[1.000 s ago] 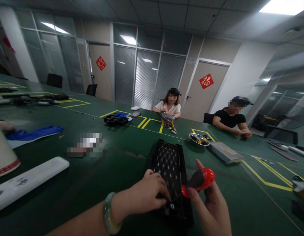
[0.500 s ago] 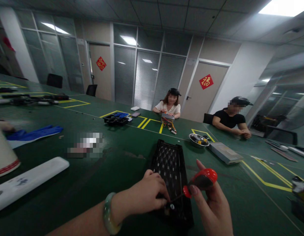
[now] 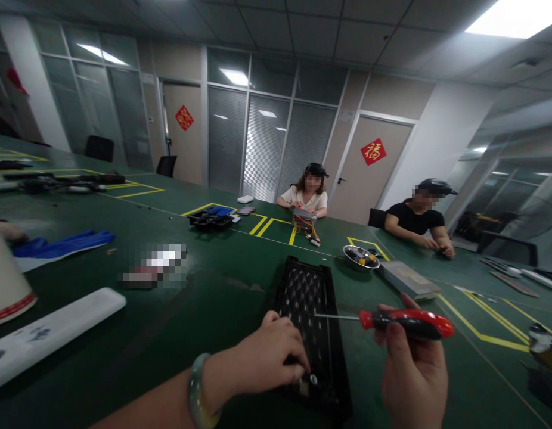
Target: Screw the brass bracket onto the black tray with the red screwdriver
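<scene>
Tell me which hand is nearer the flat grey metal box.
The right hand is nearer: it holds a red-and-black screwdriver just in front of the flat grey metal box. The left hand is farther away, resting on the black perforated panel.

The long metal screwdriver (image 3: 405, 323) has a red and black grip. The black plastic tray (image 3: 303, 298) has a pattern of little holes. The dark green worktop (image 3: 191, 333) has yellow lines.

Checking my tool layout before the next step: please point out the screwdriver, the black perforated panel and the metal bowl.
Red-and-black screwdriver (image 3: 408, 324), head view, on the handle's black grip.
Black perforated panel (image 3: 303, 304), head view, on its upper mesh.
Metal bowl (image 3: 362, 267), head view, on its front rim.
</scene>
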Action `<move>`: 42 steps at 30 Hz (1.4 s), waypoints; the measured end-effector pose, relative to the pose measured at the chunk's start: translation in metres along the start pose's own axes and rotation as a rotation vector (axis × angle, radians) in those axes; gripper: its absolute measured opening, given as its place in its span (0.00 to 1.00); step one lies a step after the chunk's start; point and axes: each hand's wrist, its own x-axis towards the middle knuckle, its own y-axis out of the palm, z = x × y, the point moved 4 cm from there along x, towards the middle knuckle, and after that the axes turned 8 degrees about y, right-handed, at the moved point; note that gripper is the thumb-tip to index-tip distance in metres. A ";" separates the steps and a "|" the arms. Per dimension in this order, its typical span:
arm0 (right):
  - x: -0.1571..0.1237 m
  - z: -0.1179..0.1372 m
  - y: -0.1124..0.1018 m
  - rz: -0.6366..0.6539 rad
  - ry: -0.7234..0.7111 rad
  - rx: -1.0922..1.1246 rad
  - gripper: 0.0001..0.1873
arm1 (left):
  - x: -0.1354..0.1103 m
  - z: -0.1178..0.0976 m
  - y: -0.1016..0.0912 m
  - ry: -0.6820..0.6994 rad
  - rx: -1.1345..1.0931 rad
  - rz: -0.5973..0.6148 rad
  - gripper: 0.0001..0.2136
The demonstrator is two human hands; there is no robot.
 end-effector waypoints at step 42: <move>0.029 -0.080 0.036 0.704 -0.125 -1.103 0.39 | -0.002 0.039 -0.019 -0.373 0.009 -0.443 0.12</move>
